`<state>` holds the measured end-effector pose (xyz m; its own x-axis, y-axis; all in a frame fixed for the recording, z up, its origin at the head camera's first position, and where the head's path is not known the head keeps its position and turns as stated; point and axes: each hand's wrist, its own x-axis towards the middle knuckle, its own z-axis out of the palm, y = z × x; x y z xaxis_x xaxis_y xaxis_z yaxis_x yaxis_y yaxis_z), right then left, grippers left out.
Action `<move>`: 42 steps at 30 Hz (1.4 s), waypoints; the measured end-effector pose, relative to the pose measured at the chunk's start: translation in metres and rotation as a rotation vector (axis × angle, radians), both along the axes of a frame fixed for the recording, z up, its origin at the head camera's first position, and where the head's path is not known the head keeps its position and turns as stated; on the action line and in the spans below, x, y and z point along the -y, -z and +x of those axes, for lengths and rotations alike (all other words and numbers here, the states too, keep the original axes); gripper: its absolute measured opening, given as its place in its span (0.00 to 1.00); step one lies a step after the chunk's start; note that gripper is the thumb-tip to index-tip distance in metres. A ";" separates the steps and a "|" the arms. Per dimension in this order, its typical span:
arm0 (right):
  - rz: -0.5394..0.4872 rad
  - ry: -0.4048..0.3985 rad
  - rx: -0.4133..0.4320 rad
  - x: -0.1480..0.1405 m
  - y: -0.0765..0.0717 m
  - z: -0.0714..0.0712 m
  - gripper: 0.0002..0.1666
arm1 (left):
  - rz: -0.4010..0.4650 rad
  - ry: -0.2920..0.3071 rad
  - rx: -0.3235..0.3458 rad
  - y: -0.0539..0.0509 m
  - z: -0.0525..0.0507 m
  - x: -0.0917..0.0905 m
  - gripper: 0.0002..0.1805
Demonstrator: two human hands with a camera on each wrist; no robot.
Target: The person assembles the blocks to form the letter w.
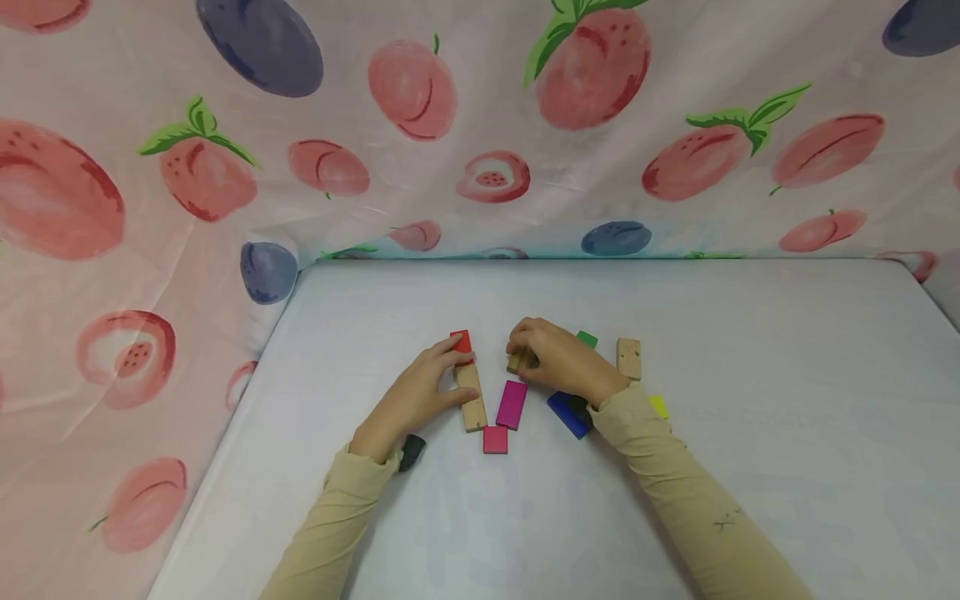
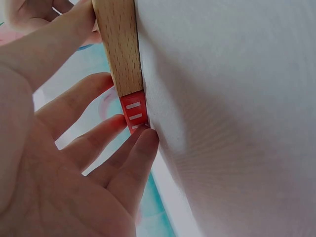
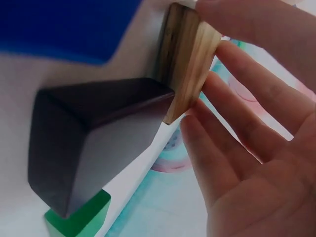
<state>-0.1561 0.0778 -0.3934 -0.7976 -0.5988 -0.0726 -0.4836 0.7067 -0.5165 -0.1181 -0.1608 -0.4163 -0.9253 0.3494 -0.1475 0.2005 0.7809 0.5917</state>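
My left hand (image 1: 420,387) touches a row made of a red block (image 1: 462,347) and natural wooden blocks (image 1: 470,398) laid end to end. In the left wrist view, its fingertips rest against the red block with white marks (image 2: 134,109), the thumb at the wooden block (image 2: 121,44). My right hand (image 1: 566,358) pinches a small wooden block (image 3: 185,59) between thumb and fingers, just beyond a magenta block (image 1: 512,405). A pink-red square block (image 1: 495,440) lies at the near end, between the wooden row and the magenta block.
Around the right wrist lie a blue block (image 1: 567,415), a black block (image 3: 98,133), a green block (image 1: 587,338), a wooden block (image 1: 629,358) and a yellow block (image 1: 658,407). A black piece (image 1: 411,452) sits beside the left wrist. Fruit-print cloth (image 1: 487,108) hangs behind the white table (image 1: 787,400).
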 end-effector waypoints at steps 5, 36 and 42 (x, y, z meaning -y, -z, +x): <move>-0.012 0.017 0.008 -0.001 0.000 0.000 0.15 | -0.002 -0.001 0.001 0.000 0.000 0.000 0.31; 0.026 0.098 0.042 -0.001 -0.006 -0.007 0.23 | -0.016 0.000 0.003 -0.004 0.001 -0.002 0.32; 0.019 0.100 0.070 0.000 -0.006 -0.007 0.23 | -0.013 -0.001 0.010 -0.003 0.000 -0.001 0.32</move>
<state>-0.1633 0.0779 -0.3875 -0.8458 -0.5146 -0.1404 -0.3737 0.7595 -0.5325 -0.1182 -0.1595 -0.4128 -0.9240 0.3468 -0.1614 0.1942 0.7889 0.5831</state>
